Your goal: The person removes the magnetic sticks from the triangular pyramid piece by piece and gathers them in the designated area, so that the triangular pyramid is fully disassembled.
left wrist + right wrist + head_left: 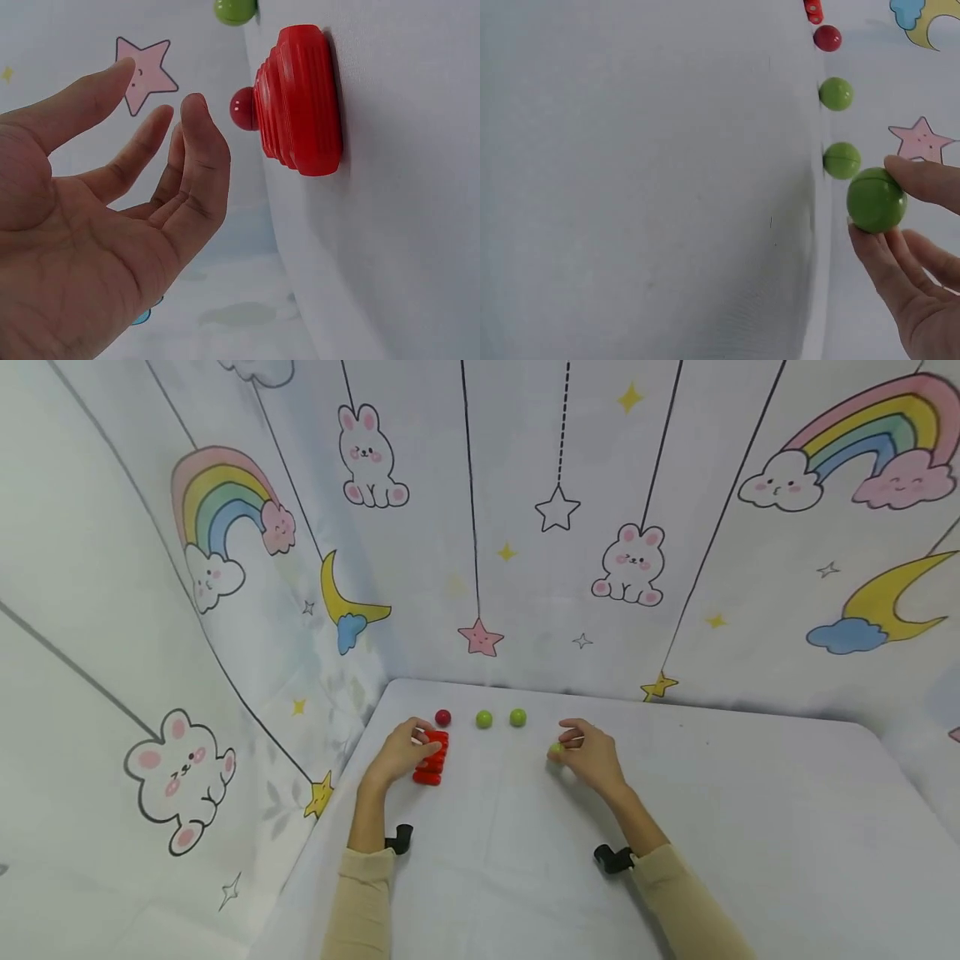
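Observation:
My right hand [592, 758] pinches a green ball [876, 200] between thumb and fingers, over the middle of the table. Over the row of red ridged pieces [429, 768] at the left, my left hand [401, 752] hovers with relaxed, slightly bent fingers and holds nothing. In the left wrist view these red pieces [307, 101] lie beyond its fingertips, with a gap between. A dark red ball [443, 717] sits just behind the red pieces. Two more green balls, one at the left [483, 719] and one at the right [517, 717], rest farther along the back.
The white table [712, 827] reaches toward a back edge against a cloth wall printed with rabbits, stars and rainbows. A black wrist camera [401, 839] is on the left wrist, another black camera [611, 859] on the right.

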Tool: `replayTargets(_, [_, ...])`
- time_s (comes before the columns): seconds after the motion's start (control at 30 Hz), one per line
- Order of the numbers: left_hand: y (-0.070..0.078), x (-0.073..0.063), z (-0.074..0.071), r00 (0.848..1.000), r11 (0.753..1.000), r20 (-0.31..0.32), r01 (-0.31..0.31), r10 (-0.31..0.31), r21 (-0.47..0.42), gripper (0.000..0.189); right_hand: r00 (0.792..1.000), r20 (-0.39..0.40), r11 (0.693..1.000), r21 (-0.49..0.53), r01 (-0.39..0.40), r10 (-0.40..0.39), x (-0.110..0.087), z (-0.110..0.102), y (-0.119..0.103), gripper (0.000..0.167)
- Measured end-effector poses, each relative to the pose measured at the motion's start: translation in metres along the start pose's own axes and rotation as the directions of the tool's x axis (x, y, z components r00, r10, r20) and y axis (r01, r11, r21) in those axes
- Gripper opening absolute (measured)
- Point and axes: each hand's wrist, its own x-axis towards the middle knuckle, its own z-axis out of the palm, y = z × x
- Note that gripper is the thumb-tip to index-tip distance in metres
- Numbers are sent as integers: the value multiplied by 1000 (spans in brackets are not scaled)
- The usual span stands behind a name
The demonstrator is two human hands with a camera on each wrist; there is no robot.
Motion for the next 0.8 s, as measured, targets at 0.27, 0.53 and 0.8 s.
replayTargets(0.27, [-3,1,4,1000,1000,3,-13,13,-10,45,990,-14,989,-52,138,-139,26,12,-3,52])
replayTargets(0.53, [-1,0,4,1000,1000,-1,-7,7,-19,45,981,54,980,-68,188,-185,63,24,-7,57])
replayTargets(0.8, [-2,1,4,1000,999,-4,-30,30,-39,42,986,45,983,-88,163,-159,77,30,-4,53])
